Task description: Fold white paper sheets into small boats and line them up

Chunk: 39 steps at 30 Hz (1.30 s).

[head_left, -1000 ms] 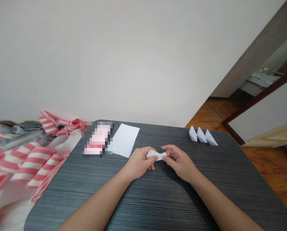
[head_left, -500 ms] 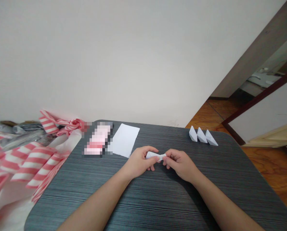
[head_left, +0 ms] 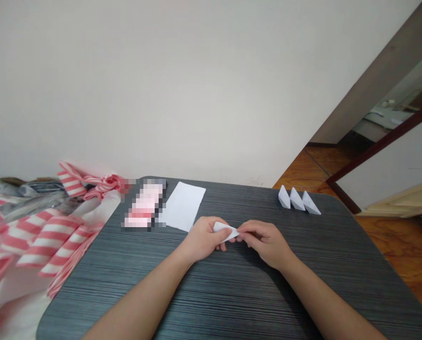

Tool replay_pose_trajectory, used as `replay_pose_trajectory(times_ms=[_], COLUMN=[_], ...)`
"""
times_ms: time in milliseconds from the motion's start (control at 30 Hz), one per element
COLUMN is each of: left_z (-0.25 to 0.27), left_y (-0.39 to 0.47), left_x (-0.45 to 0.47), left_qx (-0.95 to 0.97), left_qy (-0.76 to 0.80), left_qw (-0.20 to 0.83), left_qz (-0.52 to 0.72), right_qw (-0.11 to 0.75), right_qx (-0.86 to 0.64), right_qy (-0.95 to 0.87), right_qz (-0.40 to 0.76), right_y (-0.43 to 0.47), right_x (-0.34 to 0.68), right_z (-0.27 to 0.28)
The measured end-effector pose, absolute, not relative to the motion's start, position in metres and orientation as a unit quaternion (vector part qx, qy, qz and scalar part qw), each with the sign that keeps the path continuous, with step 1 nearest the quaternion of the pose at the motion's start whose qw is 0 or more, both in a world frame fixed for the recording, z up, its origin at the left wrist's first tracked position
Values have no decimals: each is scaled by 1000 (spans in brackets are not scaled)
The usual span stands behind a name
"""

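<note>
A small folded piece of white paper [head_left: 222,228] is held just above the dark table, between my two hands. My left hand [head_left: 204,238] is closed on its left part, thumb on top and fingers beneath. The fingertips of my right hand [head_left: 264,240] pinch its narrow right tip. Part of the paper is hidden under my left thumb and fingers. Three folded white paper boats [head_left: 297,200] stand in a slanted row at the back right of the table. A stack of flat white paper [head_left: 184,205] lies beyond my left hand.
The dark wood-grain table [head_left: 211,302] has rounded corners and meets a pale wall [head_left: 197,94]. A blurred-out pinkish object [head_left: 145,204] lies left of the paper stack. Red-and-white striped cloth [head_left: 51,231] is heaped off the left edge. Wooden floor [head_left: 402,250] shows at the right.
The folded paper has turned and now shows a tapered end at the right, where it was wider before. My right fingers have shifted slightly left onto that tip.
</note>
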<state>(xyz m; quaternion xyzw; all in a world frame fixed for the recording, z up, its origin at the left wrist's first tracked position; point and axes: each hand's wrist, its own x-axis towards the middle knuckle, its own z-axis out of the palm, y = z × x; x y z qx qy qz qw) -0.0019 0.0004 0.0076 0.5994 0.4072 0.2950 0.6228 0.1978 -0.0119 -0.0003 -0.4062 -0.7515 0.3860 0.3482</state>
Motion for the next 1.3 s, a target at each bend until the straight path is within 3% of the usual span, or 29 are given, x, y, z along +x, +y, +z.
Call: replay_pose_trajectory(times_ms=[267,667,867,1000,1300], left_z=[5,11,7,7,7], left_y=[1,0,-1,-2,-3], left_x=[-3,-3,-2,-3,-1], left_qx=[589,589,598,615,640], left_qy=[407,429,417,430,437], left_qw=[633,625,621,596,563], left_qz=[293,280,287,286,285], right_qw=[340,314,305,314,227], right_qx=[-366,-356,-350,-434,-460], right_qy=[-803,-820,-814,-738,-756], right_qz=[324,321,350,410,406], right_y=[-9,-11,-14,-14,-13], right_x=[202,198,195,195,191], right_z=[1,12,9,5,5])
